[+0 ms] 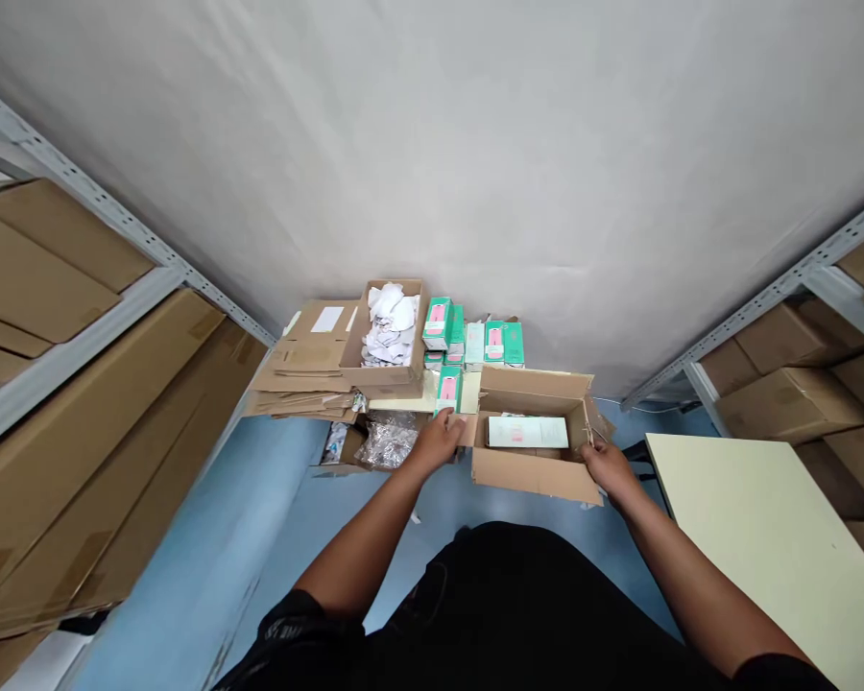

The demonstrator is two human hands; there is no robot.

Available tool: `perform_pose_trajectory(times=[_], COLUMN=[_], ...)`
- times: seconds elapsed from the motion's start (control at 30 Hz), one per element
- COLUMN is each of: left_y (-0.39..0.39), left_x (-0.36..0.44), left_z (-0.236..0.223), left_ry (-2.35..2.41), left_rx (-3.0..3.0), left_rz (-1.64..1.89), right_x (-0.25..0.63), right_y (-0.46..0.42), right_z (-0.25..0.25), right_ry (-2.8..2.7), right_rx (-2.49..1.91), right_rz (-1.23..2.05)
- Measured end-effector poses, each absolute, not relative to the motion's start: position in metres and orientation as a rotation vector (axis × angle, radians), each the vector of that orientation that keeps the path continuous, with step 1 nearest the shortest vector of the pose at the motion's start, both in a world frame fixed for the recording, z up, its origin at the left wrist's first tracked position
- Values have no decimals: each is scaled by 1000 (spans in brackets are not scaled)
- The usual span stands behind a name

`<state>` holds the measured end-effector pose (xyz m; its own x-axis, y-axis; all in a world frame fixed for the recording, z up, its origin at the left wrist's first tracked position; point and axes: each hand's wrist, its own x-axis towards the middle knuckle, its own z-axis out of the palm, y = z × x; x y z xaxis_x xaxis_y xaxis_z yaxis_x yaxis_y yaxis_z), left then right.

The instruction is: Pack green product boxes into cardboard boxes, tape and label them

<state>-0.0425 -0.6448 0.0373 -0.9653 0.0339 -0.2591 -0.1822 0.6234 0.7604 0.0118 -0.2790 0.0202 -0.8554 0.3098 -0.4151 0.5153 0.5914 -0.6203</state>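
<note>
An open cardboard box (537, 477) sits in front of me with its flaps spread outward. Inside lies a long pale green and white carton (525, 432) with a pink patch. My left hand (436, 446) is closed at the box's left flap, its fingertips close to a small green box (448, 386) with a pink picture. On the opposite side, my right hand (610, 468) grips the right flap, fingers bent around its edge. Several more green boxes (494, 343) stand behind, against the wall.
Left of the green boxes, a cardboard tray (381, 377) holds crumpled white paper beside stacked flattened cardboard (306, 355). Below is clear plastic wrap (389, 440). A pale yellow table (749, 499) stands at right. Shelves with large cartons (79, 403) line both sides.
</note>
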Motion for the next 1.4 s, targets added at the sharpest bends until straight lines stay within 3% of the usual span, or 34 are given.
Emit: perform_pose_trajectory(times=[0.27, 0.63, 1.03, 1.4], left_y=[-776, -829, -829, -851], left_x=[-192, -309, -324, -279], left_z=[63, 29, 16, 122], left_ry=[3061, 2742, 2613, 2946], left_rx=[-147, -236, -337, -294], left_rz=[597, 124, -87, -315], right_x=[-18, -90, -157, -197], right_y=[-324, -299, -274, -298], right_z=[24, 15, -4, 6], right_ry=[2546, 2511, 2469, 2438], right_rx=[697, 641, 550, 357], right_rz=[-1103, -1012, -1035, -1037])
